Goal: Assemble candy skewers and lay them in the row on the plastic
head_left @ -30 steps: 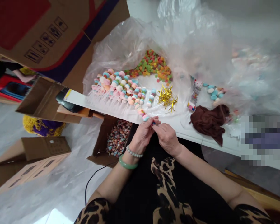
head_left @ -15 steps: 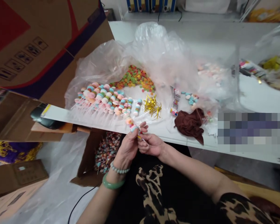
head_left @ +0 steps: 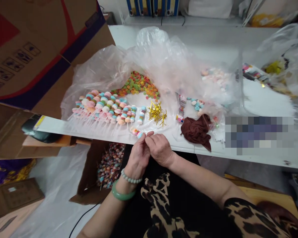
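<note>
My left hand [head_left: 138,154] is closed around the lower end of a wrapped candy skewer [head_left: 136,132], whose pastel pieces point up and left past the fingertips. Against it, my right hand [head_left: 160,148] pinches at the skewer's base; what lies between its fingertips is hidden. Just beyond the hands is a loose pile of gold twist ties [head_left: 156,112]. One short candy stack [head_left: 141,115] lies beside rows of candy skewers [head_left: 104,105] with white sticks. Behind them are small coloured candy rings [head_left: 139,84] on clear plastic.
A brown cloth [head_left: 197,129] and a printed wrapper [head_left: 181,108] lie to the right on the white table [head_left: 258,99]. Clear plastic bags [head_left: 161,53] bunch at the back. A large carton [head_left: 47,49] stands left; below, an open box holds many wrapped candies [head_left: 110,165].
My right hand has turned over, knuckles now up, and closed against the left fingertips. The skewer in my left hand sits lower, less of it showing. The whole view has shifted slightly.
</note>
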The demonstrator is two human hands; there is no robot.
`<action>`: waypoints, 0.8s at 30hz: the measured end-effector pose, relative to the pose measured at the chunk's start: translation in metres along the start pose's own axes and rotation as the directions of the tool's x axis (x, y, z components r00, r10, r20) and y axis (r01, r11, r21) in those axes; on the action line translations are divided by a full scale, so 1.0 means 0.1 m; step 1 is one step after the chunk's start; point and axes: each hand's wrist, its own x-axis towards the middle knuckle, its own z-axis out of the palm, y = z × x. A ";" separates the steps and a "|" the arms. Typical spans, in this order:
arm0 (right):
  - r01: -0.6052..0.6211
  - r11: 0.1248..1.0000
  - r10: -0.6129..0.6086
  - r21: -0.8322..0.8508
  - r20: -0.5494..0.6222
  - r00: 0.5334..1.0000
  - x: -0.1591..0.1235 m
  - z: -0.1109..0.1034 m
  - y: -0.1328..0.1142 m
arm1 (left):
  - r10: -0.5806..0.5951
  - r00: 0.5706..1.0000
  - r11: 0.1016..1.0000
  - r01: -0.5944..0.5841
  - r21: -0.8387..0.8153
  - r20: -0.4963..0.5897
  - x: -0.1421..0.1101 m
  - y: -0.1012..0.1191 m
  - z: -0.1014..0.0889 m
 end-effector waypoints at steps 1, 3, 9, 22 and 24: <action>-0.135 0.972 0.125 0.191 0.064 0.990 0.03 -0.02 0.04 | -0.030 0.999 0.999 0.029 0.028 0.040 0.00 -0.01 -0.01; -0.341 0.817 0.272 0.464 0.210 0.939 0.07 -0.06 0.13 | -0.029 0.994 0.993 0.017 0.114 0.106 -0.02 -0.01 -0.07; -0.745 0.153 0.215 0.649 0.714 0.667 0.00 -0.13 0.24 | 0.057 0.925 0.844 -0.246 0.477 0.377 -0.10 0.13 -0.26; -0.431 0.303 0.599 0.850 0.182 0.780 0.29 -0.02 -0.05 | 0.361 0.924 0.699 -0.360 0.617 0.130 -0.09 -0.12 -0.26; -0.440 0.365 0.572 0.820 0.175 0.802 0.32 -0.03 0.03 | 0.550 0.829 0.586 -0.473 0.658 0.106 -0.11 -0.12 -0.33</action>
